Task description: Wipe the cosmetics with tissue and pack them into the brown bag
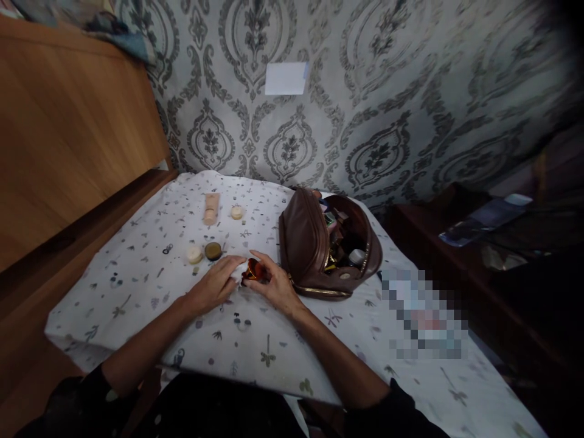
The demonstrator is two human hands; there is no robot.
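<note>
Near the middle of the cloth-covered table (150, 286), my right hand (276, 288) grips a small amber, shiny item (253, 270) between thumb and fingers. Pressed close on its left side, my left hand (214, 285) holds a white tissue or cloth (239, 265) against it. Just beyond my left hand lie a cream round jar (194, 254) and a dark olive-topped round jar (213, 250). Farther back are a beige tube (210, 208) and a small cream lid or jar (236, 212). An open brown bag (303, 237) full of cosmetics stands right of my hands.
A pixelated item (424, 316) lies on the table at the right. A wooden cabinet (77, 121) borders the left side, and patterned wallpaper rises behind the table. Clear plastic packaging (486, 219) rests on dark furniture at the far right.
</note>
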